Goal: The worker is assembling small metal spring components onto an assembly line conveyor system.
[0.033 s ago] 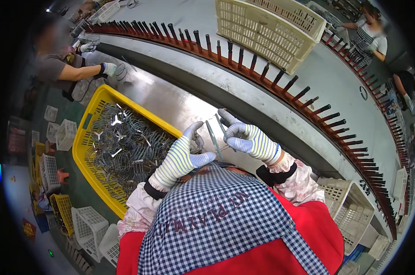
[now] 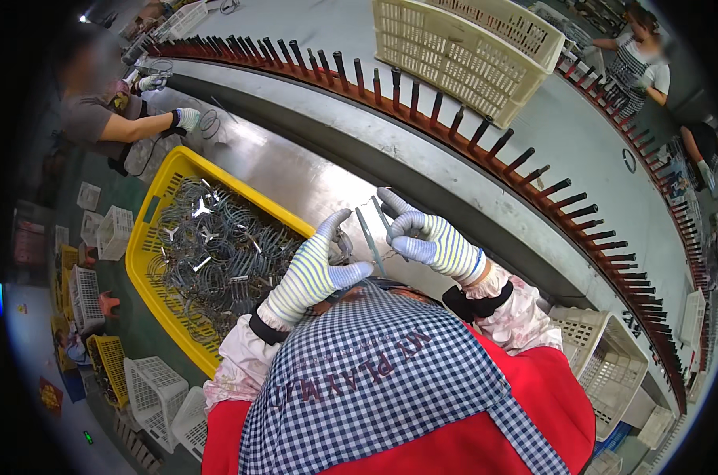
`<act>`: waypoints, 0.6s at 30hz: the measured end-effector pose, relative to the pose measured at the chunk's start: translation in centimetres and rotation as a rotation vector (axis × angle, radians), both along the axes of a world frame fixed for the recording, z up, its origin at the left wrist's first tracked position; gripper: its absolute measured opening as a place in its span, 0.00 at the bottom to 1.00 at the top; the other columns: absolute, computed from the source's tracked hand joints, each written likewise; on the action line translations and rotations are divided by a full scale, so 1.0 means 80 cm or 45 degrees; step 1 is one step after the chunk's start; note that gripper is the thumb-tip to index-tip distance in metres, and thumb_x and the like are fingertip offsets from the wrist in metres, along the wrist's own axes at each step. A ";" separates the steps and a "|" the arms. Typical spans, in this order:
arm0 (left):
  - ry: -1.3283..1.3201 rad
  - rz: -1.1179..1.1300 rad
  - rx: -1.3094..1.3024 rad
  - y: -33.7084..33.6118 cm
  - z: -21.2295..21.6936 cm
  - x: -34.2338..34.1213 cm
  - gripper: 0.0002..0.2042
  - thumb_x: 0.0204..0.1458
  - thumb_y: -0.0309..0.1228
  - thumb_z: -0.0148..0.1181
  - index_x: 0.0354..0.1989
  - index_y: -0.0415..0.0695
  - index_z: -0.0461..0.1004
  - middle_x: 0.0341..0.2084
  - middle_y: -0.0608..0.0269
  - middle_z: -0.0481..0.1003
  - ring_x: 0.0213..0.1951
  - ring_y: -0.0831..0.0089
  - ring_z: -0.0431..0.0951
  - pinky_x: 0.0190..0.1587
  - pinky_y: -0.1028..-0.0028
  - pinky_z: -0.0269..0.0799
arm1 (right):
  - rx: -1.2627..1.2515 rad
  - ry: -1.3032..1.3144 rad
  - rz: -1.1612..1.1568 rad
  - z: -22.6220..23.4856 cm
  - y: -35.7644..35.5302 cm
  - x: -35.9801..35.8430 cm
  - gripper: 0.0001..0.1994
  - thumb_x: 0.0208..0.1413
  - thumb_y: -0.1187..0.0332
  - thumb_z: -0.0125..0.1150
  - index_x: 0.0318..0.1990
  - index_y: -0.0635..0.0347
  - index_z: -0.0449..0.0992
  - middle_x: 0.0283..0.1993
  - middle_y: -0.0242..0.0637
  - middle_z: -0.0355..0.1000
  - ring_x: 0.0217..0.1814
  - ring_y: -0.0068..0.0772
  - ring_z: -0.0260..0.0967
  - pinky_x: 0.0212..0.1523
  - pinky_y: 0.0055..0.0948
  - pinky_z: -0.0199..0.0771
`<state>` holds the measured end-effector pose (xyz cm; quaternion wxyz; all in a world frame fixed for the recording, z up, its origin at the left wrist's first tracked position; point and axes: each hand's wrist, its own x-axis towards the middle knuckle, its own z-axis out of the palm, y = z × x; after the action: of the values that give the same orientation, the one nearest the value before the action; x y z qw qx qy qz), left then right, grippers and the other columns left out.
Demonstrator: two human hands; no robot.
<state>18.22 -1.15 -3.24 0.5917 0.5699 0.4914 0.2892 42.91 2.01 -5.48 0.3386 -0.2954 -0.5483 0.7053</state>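
My left hand (image 2: pixel 307 273), in a white glove with coloured stripes and grey fingertips, has its thumb and forefinger spread apart. A greyish shape between those fingers is too unclear to name. My right hand (image 2: pixel 430 241), gloved alike, is bent with thumb and fingers close around a slim dark grey strip (image 2: pixel 382 214). Between the hands stands a slim grey-green strip (image 2: pixel 367 235), tilted, its lower end close to my left thumb. Whether the two strips are joined I cannot tell. Beside my left hand is a yellow crate (image 2: pixel 142 261) full of grey wire coils (image 2: pixel 216 245) with small white pieces.
A metal worktop (image 2: pixel 287 170) lies beyond my hands. Past its raised edge runs a curved row of black-tipped pegs (image 2: pixel 396 89), with a cream crate (image 2: pixel 454 63) behind. Another cream crate (image 2: pixel 600 364) stands at my right. A co-worker's gloved hand (image 2: pixel 187 119) holds wire at far left.
The row of black-tipped pegs has shifted very slightly to the left. My hands and the strips look the same.
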 end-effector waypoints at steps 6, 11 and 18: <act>-0.153 0.075 -0.028 0.006 0.001 0.001 0.43 0.46 0.34 0.71 0.67 0.34 0.53 0.37 0.63 0.69 0.36 0.80 0.70 0.39 0.79 0.71 | 0.267 -0.114 -0.249 0.007 0.002 0.002 0.20 0.61 0.55 0.60 0.52 0.61 0.74 0.73 0.54 0.50 0.76 0.41 0.46 0.69 0.34 0.52; -0.489 0.333 -0.394 0.005 -0.018 -0.016 0.38 0.53 0.46 0.62 0.67 0.39 0.55 0.38 0.64 0.72 0.22 0.86 0.64 0.21 0.85 0.57 | 0.242 -0.242 -0.638 -0.005 0.013 0.042 0.29 0.57 0.54 0.64 0.61 0.61 0.68 0.69 0.48 0.58 0.71 0.40 0.55 0.68 0.35 0.56; -0.893 0.465 -0.638 0.015 -0.032 -0.009 0.32 0.53 0.58 0.58 0.56 0.44 0.67 0.35 0.64 0.72 0.20 0.79 0.66 0.17 0.83 0.57 | 0.606 -0.597 -0.471 -0.020 -0.013 -0.005 0.46 0.42 0.50 0.75 0.67 0.61 0.59 0.67 0.50 0.61 0.71 0.47 0.56 0.70 0.38 0.55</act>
<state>17.52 0.08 -5.77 0.7809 0.1814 0.4088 0.4361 42.53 0.97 -7.06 0.3848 -0.4558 -0.6967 0.3985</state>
